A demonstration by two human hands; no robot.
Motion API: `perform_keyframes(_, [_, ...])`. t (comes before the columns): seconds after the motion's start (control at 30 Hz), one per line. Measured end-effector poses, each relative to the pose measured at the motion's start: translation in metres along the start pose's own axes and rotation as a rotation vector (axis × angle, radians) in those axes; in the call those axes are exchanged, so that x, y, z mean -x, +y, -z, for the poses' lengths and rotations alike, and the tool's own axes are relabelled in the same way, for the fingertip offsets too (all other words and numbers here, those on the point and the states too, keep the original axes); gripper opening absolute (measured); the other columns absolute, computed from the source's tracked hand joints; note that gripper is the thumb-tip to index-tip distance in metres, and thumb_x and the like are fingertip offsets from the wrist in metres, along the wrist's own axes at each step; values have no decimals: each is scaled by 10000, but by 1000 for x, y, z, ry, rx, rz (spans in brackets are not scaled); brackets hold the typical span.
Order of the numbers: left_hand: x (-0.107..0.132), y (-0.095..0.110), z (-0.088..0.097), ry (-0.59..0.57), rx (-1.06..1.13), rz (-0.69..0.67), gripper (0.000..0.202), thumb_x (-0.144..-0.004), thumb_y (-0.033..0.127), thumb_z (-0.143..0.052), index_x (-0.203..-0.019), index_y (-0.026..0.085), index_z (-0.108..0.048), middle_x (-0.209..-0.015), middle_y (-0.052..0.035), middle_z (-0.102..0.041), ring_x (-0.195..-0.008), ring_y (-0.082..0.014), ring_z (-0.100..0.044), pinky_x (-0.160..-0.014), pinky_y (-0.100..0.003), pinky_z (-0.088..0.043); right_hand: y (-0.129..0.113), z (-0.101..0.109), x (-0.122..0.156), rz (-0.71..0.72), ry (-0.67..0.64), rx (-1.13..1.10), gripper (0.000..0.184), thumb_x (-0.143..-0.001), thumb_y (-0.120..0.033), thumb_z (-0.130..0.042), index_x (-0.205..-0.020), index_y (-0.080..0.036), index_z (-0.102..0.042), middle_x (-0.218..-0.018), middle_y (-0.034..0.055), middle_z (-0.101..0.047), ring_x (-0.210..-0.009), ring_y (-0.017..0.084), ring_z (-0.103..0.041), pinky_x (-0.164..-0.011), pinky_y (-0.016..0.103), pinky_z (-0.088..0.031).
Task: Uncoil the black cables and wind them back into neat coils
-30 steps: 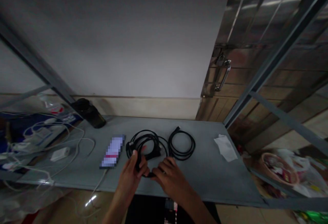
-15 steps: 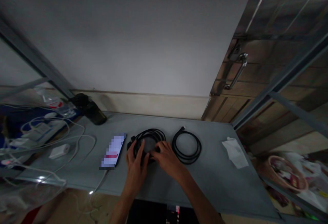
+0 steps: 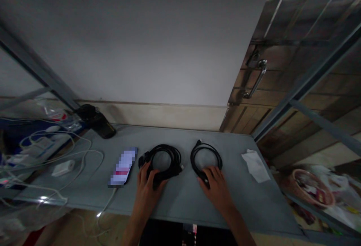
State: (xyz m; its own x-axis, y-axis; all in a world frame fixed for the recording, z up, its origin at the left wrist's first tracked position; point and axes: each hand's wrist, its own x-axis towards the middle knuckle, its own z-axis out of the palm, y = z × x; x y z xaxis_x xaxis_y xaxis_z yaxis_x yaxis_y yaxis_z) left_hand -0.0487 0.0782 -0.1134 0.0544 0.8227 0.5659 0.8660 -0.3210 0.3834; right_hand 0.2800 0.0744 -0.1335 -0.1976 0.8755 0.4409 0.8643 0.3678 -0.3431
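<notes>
Two coiled black cables lie side by side on the grey tabletop [image 3: 180, 201]. The thicker left coil [image 3: 175, 156] has a plug at its left side and a connector end at its right. My left hand [image 3: 148, 182] grips its near-left edge, fingers curled over the loops. At the thinner right coil [image 3: 193, 158], whose connector sticks out at the top, my right hand [image 3: 216, 184] has its fingers closed round the near edge. The undersides of both grips are hidden from view.
Left of the coils lies a lit phone [image 3: 123, 167] on a white cable. A white charger [image 3: 63, 168], tangled cables and a dark bottle [image 3: 98, 122] stand farther left. White tissue [image 3: 256, 165] lies on the right, with a basket [image 3: 295, 176] beyond the table edge.
My right hand has left the left coil and moved right onto the near edge of the right coil. My left hand stays at the left coil, slightly lower.
</notes>
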Motion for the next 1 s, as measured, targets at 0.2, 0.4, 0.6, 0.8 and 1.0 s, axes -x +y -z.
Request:
perform_keyframes(0.2, [2, -4, 4, -1, 29, 19, 370, -952, 400, -849, -1234, 271, -649, -1638, -186, -521, -1554, -462, -525, -1200, -725, -552, 14, 12, 39, -18, 67, 16, 285, -1205, -459, -498, -1281, -235, -658, -1184, 104, -714, -1100, 321, -688, -966, 508, -562])
perform_keyframes(0.4, [1, -6, 2, 9, 30, -2, 526, -894, 614, -884, -1244, 278, -680, -1641, -175, -524, -1539, -474, -540, -1191, -725, -560, 11, 16, 40, -48, 67, -4, 344, -1213, -510, -441, -1211, -230, -641, -1155, 105, -703, -1079, 320, -690, -959, 511, -553])
perform_keyframes(0.6, [0, -4, -2, 17, 1, 70, 473, -941, 657, -814, -1222, 288, -722, -1626, -154, -548, -1518, -455, -559, -1175, -704, -582, 9, 16, 37, -43, 59, 18, 298, -1210, -449, -462, -1176, -230, -661, -1124, 98, -704, -1040, 315, -692, -932, 502, -571])
perform_keyframes(0.8, [-17, -3, -14, 45, -7, 41, 471, -944, 684, -790, -1152, 263, -755, -1556, -163, -592, -1487, -458, -578, -1158, -700, -593, 9, 15, 37, -47, 112, 19, 300, -1221, -426, -413, -1196, -232, -641, -1149, 109, -711, -1053, 313, -699, -947, 507, -580])
perform_keyframes(1.0, [-25, -3, -29, 44, 17, 37, 501, -976, 667, -761, -1223, 232, -729, -1584, -195, -568, -1517, -476, -556, -1179, -733, -562, 11, 15, 36, -15, 157, 2, 250, -1219, -401, -431, -1204, -243, -624, -1113, 95, -738, -1020, 306, -736, -902, 477, -600])
